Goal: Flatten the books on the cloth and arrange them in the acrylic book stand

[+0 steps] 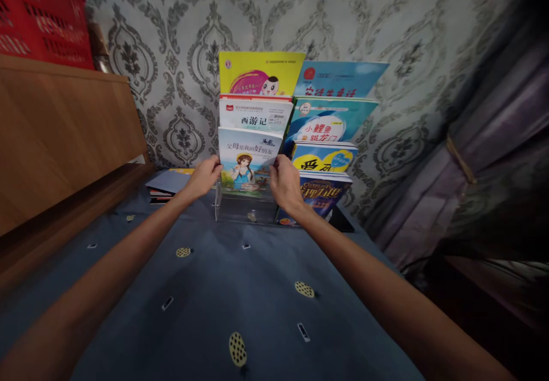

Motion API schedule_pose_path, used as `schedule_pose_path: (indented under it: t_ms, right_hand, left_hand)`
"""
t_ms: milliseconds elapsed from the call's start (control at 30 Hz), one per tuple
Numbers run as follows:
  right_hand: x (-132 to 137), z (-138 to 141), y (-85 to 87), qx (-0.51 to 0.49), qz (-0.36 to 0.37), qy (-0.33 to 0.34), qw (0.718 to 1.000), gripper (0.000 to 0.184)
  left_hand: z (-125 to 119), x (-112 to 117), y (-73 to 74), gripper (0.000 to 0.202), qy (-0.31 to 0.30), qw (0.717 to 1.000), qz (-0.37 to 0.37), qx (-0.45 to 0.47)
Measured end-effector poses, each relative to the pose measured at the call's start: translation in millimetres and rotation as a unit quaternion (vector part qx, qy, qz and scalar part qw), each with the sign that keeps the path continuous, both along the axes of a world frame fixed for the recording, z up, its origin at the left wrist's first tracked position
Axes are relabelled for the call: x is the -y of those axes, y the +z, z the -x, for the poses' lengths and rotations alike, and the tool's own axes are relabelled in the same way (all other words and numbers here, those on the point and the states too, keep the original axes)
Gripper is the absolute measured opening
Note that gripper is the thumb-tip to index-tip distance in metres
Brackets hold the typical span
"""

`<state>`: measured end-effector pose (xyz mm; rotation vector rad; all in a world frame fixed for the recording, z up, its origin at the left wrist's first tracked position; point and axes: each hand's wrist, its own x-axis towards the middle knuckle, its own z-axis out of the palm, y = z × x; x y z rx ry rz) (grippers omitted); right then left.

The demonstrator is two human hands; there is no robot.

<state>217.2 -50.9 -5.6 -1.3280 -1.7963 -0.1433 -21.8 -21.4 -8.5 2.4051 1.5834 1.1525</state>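
Note:
A picture book with a girl in a yellow hat [246,166] stands upright in the left column of a clear tiered book rack [244,214]. My left hand [206,176] grips the book's left edge, fingers closed. At its right edge my right hand [286,182] is closed on it too, thumb in front. Behind it rise a white book [257,115] and a yellow book [261,75]. The right column holds a blue book [343,78], a teal book [334,120], a blue-and-yellow book [326,158] and a dark blue book [328,189], partly behind my right hand.
Left of the rack lies a small stack of books [169,183] on the blue patterned cloth [206,301]. A wooden cabinet [64,135] with a red plastic basket [47,20] on top stands at the left. Patterned wallpaper [184,32] is behind; a curtain [429,158] hangs at right.

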Motion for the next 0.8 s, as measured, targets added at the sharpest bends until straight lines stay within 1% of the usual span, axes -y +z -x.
schedule_pose_path:
  t_ms: [67, 100, 233, 300, 400, 500, 633, 800]
  right_hand:
    - [3, 3, 2.9, 0.023, 0.022, -0.015, 0.999, 0.021]
    - [5, 4, 3.5, 0.039, 0.046, -0.022, 0.998, 0.023]
    - [11, 11, 2.3, 0.110, 0.180, -0.060, 0.976, 0.029]
    - [13, 13, 1.4, 0.126, 0.211, -0.071, 0.967, 0.033]
    - [14, 13, 1.4, 0.124, 0.215, -0.072, 0.966, 0.034]
    - [13, 12, 2.6, 0.116, 0.213, -0.067, 0.968, 0.035]
    - [9, 14, 6.2, 0.106, 0.221, -0.083, 0.966, 0.036]
    - [4, 20, 10.4, 0.082, 0.237, -0.108, 0.962, 0.037]
  left_hand:
    - [-1, 2, -1.5, 0.015, -0.001, 1.000, 0.005, -0.004]
    - [-1, 3, -2.3, 0.015, 0.005, 1.000, 0.002, -0.006]
    - [-5, 10, -3.5, 0.017, 0.070, 0.997, -0.024, -0.018]
    - [-8, 13, -2.2, 0.020, 0.100, 0.994, -0.020, -0.031]
    - [-11, 17, 1.2, 0.021, 0.122, 0.990, -0.003, -0.070]
    - [-12, 18, 4.3, 0.021, 0.126, 0.986, -0.001, -0.107]
    - [-13, 14, 6.6, 0.022, 0.131, 0.985, -0.006, -0.109]
    - [-15, 4, 8.6, 0.022, 0.146, 0.984, -0.006, -0.098]
